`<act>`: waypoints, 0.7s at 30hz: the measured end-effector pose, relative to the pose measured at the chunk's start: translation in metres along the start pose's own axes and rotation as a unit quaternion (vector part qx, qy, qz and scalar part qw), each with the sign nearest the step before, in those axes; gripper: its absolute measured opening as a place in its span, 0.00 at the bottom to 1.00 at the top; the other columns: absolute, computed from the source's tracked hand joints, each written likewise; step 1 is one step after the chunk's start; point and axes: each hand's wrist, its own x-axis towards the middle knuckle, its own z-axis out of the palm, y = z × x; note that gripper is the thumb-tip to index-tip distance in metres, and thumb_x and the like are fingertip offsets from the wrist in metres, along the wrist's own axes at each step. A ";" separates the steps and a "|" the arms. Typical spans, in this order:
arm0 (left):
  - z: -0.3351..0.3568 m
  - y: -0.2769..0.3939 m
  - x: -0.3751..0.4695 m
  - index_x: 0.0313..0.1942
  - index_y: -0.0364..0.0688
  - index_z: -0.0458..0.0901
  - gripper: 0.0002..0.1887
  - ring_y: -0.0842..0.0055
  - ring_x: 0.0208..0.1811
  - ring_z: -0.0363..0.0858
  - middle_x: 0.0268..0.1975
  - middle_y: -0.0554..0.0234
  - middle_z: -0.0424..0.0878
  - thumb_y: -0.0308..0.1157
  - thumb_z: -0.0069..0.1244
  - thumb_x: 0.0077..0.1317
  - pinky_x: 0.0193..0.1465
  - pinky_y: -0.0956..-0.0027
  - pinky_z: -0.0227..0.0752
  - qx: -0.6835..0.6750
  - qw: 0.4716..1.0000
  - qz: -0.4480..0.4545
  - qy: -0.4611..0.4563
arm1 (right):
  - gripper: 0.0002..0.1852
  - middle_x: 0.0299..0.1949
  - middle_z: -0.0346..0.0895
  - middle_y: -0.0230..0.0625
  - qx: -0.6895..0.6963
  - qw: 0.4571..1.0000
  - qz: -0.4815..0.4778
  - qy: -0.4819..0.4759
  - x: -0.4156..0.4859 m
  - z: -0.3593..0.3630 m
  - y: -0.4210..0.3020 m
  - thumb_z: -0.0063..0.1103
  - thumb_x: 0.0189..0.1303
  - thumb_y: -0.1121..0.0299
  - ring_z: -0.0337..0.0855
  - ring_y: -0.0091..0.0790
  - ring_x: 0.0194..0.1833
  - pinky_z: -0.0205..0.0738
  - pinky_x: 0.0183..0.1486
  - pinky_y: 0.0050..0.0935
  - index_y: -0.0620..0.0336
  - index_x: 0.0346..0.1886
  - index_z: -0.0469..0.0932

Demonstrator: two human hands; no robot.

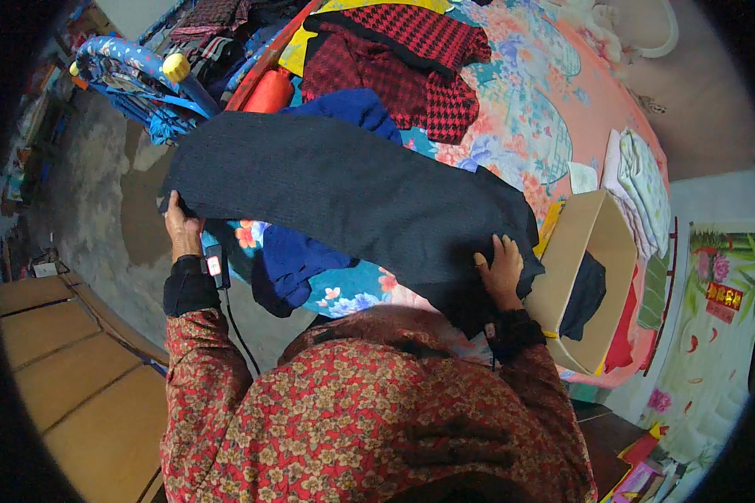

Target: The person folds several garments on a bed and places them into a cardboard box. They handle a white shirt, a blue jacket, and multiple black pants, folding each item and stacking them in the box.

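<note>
A long black garment (327, 176), shaped like trousers folded lengthwise, stretches across the bed in front of me. At its left end, my left hand (184, 229) pinches the edge, thumb on top and the other fingers hidden beneath the cloth. My right hand (504, 267) lies palm down on the garment's right end, its thumb apart from the fingers. Dark blue cloth (292, 267) is partly covered by the garment and shows along both its long sides. Behind it lies a red-and-black houndstooth garment (409, 75).
A cardboard box (569, 251) with dark cloth (585, 298) inside stands just right of my right hand. Folded pale bedding (635, 188) sits beyond it. The flowered bedsheet (509, 126) spreads underneath. A blue padded frame (192, 85) with yellow end caps rises at the upper left.
</note>
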 end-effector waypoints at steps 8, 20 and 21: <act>0.016 0.001 -0.019 0.55 0.40 0.72 0.21 0.60 0.59 0.69 0.59 0.57 0.72 0.43 0.38 0.68 0.64 0.45 0.55 0.031 0.999 -0.009 -0.030 | 0.31 0.61 0.62 0.40 0.025 0.972 -0.231 0.031 -0.019 -0.014 -0.013 0.65 0.45 0.56 0.58 0.49 0.63 0.48 0.64 0.50 0.48 0.56 0.71; 0.007 0.003 -0.038 0.52 0.37 0.71 0.19 0.57 0.54 0.73 0.54 0.54 0.75 0.41 0.36 0.71 0.55 0.43 0.66 -0.038 0.999 0.005 0.002 | 0.21 0.55 0.72 0.36 0.122 0.964 -0.222 0.086 -0.018 0.003 0.023 0.58 0.46 0.74 0.67 0.43 0.60 0.54 0.62 0.47 0.52 0.49 0.76; 0.000 0.001 -0.034 0.52 0.38 0.71 0.19 0.57 0.54 0.74 0.54 0.55 0.75 0.41 0.36 0.70 0.55 0.44 0.67 -0.052 0.998 0.006 0.020 | 0.21 0.55 0.72 0.37 0.114 0.963 -0.232 0.079 -0.024 -0.001 0.026 0.58 0.46 0.75 0.67 0.43 0.60 0.55 0.61 0.47 0.53 0.49 0.76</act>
